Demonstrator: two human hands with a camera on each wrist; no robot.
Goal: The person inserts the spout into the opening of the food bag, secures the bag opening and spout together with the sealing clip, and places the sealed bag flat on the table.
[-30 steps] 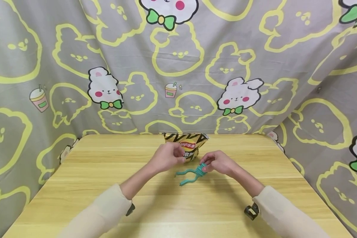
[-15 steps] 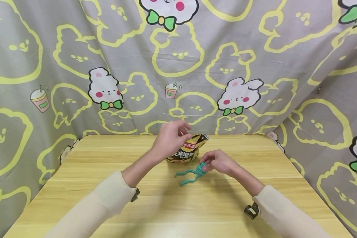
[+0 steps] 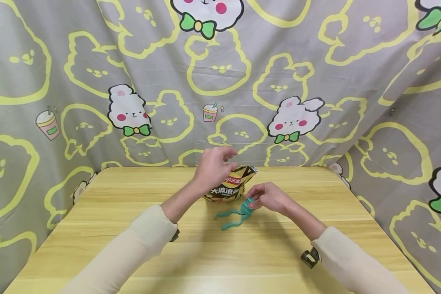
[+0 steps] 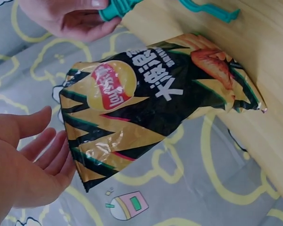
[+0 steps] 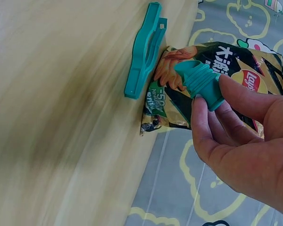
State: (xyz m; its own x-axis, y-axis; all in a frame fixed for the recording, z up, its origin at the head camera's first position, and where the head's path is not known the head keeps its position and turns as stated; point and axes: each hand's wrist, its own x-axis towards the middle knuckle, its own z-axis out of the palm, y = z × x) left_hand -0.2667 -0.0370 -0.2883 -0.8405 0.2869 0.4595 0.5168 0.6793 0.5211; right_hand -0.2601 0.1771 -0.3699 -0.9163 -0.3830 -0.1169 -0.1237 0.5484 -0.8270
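Note:
A black-and-gold chip bag (image 3: 226, 191) stands upright at the table's back edge, its top edge tilted toward my left hand in the left wrist view. My left hand (image 3: 214, 168) is at the bag's top left corner, thumb and fingers apart, fingertips right at the top edge of the bag (image 4: 127, 103). Between thumb and fingers, my right hand (image 3: 271, 199) pinches a teal ribbed spout (image 5: 203, 84) in front of the bag's right side. Below it, a teal bag clip (image 5: 144, 54) with two spread, bowed arms lies on the table, apart from the spout in the right wrist view.
The light wood table (image 3: 213, 261) reaches back to a grey curtain (image 3: 220, 85) with yellow outlines and white cartoon rabbits. The curtain also hangs along both sides. A dark wrist camera (image 3: 310, 258) sits at the right cuff.
My left hand has risen from in front of the bag to its top corner, baring more of the bag's lower lettering. My right hand has stayed nearly still with the teal spout.

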